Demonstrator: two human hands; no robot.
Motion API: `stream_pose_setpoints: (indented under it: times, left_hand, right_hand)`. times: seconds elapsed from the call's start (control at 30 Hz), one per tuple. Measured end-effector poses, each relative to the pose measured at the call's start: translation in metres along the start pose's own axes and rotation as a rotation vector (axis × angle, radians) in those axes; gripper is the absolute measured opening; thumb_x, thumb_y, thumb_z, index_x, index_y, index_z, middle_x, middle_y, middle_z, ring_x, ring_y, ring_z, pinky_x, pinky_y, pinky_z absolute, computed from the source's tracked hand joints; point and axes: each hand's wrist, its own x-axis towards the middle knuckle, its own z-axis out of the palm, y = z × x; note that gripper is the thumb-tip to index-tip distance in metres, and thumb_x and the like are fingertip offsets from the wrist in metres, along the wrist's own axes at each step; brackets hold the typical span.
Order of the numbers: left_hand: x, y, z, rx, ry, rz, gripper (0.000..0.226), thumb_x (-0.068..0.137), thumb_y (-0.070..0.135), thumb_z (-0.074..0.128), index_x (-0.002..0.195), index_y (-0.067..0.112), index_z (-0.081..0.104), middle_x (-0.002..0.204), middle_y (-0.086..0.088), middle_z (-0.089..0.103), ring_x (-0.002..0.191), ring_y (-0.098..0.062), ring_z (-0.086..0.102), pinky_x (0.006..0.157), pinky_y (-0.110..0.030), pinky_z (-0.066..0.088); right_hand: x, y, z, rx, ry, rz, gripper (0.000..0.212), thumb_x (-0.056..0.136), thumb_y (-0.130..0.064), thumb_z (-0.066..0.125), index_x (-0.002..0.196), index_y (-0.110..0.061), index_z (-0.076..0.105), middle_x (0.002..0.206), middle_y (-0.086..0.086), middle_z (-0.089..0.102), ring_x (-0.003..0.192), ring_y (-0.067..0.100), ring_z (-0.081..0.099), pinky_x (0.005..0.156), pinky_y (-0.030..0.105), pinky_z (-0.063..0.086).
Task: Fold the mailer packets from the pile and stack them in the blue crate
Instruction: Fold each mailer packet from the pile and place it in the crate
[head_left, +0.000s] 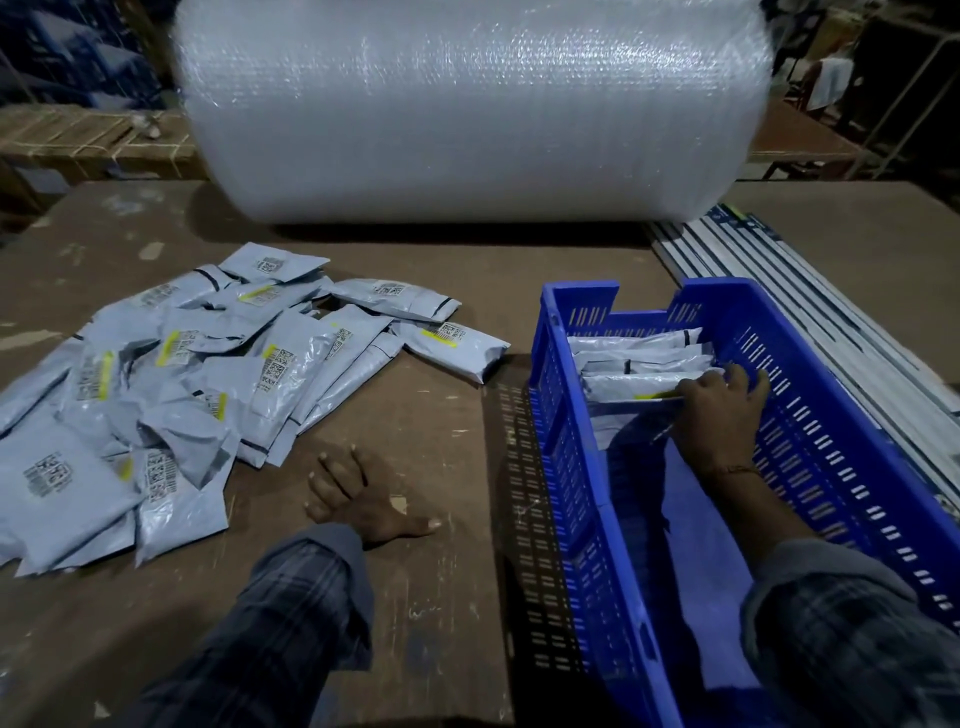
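Right hand (719, 410) is down inside the blue crate (841, 415), fingers curled over the nearest folded mailer packet (631, 387), the one with a yellow strip showing at the fingertips. Three folded packets can be counted in the crate, lined up on edge against its far end, the held one closest to the person; whether more sit behind them, hard to say. One crate only, standing on the right side of the worktop (426, 441), its slotted walls throwing a shadow to the left.

Left hand (358, 499) lies flat on the worktop between pile and crate, fingers spread and straight, holding nothing, just beside the pile's near edge.

Over on the left side of the worktop sits the pile of grey mailer packets (197, 374), overlapping loosely; they overlap too much for a sure count. One packet (449, 345) lies at the pile's right fringe, nearest the crate.

One big bubble-wrap roll (467, 109) lies across the far edge. Flat white strips (769, 280) lie stacked at the far right corner, behind the crate.
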Motion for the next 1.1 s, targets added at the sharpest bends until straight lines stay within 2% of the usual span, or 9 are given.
stream_pose_setpoints:
  times: [0.07,0.13,0.23,0.33,0.43,0.67,0.83,0.93,1.1]
  left_hand:
    - [0.006,-0.004,0.0,0.028,-0.003,0.001,0.141,0.079,0.073,0.077,0.163,-0.005,-0.005,0.171,-0.033,-0.005,0.16,-0.045,0.008,0.126,-0.046,0.018]
    - [0.019,-0.01,0.004,0.056,-0.014,-0.014,0.173,0.057,0.093,0.075,0.15,0.012,-0.047,0.155,-0.021,-0.048,0.153,-0.051,-0.029,0.124,-0.066,-0.006]
    - [0.034,-0.017,0.01,0.011,-0.016,0.0,0.177,0.046,0.1,0.072,0.142,0.023,-0.056,0.15,-0.017,-0.058,0.147,-0.052,-0.041,0.119,-0.073,-0.012]
    - [0.035,-0.019,0.009,-0.006,-0.015,-0.007,0.181,0.037,0.103,0.07,0.141,0.026,-0.056,0.14,-0.02,-0.066,0.144,-0.052,-0.044,0.119,-0.074,-0.013]
    - [0.044,-0.023,0.012,-0.026,-0.037,-0.001,0.184,0.028,0.107,0.067,0.145,0.03,-0.052,0.136,-0.018,-0.069,0.141,-0.051,-0.049,0.118,-0.074,-0.016]
    - [0.045,-0.021,0.011,-0.029,-0.058,0.0,0.183,0.031,0.106,0.067,0.143,0.028,-0.054,0.141,-0.02,-0.066,0.143,-0.053,-0.045,0.119,-0.075,-0.013]
    - [0.035,-0.02,0.01,-0.032,-0.054,0.022,0.178,0.044,0.1,0.073,0.143,0.025,-0.055,0.141,-0.022,-0.065,0.145,-0.053,-0.043,0.12,-0.072,-0.013]
    - [0.038,-0.025,0.012,-0.039,-0.018,0.156,0.168,0.058,0.089,0.078,0.154,0.024,-0.044,0.158,-0.019,-0.05,0.148,-0.045,-0.042,0.119,-0.067,-0.018]
    - [0.067,-0.044,0.007,0.139,0.136,0.349,0.168,0.037,0.115,0.045,0.161,0.031,-0.032,0.168,0.002,-0.04,0.156,-0.024,-0.036,0.125,-0.064,-0.015]
  right_hand:
    - [0.001,0.002,0.0,-0.028,0.02,0.023,0.017,0.079,-0.016,0.078,0.095,-0.011,0.077,0.103,0.019,0.07,0.122,0.045,0.046,0.119,0.068,0.017]
    - [0.003,0.006,-0.001,-0.03,0.063,0.049,0.014,0.081,-0.013,0.076,0.095,-0.009,0.077,0.102,0.02,0.07,0.123,0.045,0.046,0.118,0.067,0.016]
    - [0.004,0.01,0.0,-0.034,0.101,0.078,0.015,0.08,-0.01,0.075,0.095,-0.007,0.076,0.102,0.021,0.068,0.12,0.045,0.045,0.115,0.064,0.023]
    - [0.002,0.012,0.001,-0.008,0.112,0.079,0.015,0.081,-0.008,0.074,0.096,-0.005,0.075,0.1,0.02,0.066,0.107,0.041,0.046,0.095,0.053,0.039]
    - [0.001,0.01,-0.003,0.028,0.141,0.062,0.016,0.084,-0.005,0.074,0.099,0.0,0.073,0.099,0.023,0.066,0.101,0.042,0.049,0.082,0.051,0.043]
    - [0.001,0.0,-0.009,0.112,0.162,0.06,0.023,0.083,0.0,0.072,0.106,0.0,0.07,0.107,0.023,0.065,0.1,0.043,0.053,0.083,0.053,0.046]
    - [0.009,-0.023,-0.057,0.267,0.191,0.102,0.028,0.085,-0.008,0.076,0.112,-0.007,0.073,0.11,0.017,0.067,0.1,0.039,0.059,0.086,0.053,0.051]
    - [0.002,-0.06,-0.099,0.441,0.218,0.02,0.023,0.093,-0.019,0.073,0.114,-0.01,0.073,0.11,0.014,0.068,0.102,0.035,0.062,0.087,0.048,0.053]
    - [-0.023,-0.13,-0.155,0.555,0.191,-0.272,0.024,0.096,-0.027,0.069,0.117,-0.016,0.07,0.111,0.005,0.069,0.104,0.025,0.062,0.092,0.044,0.053]
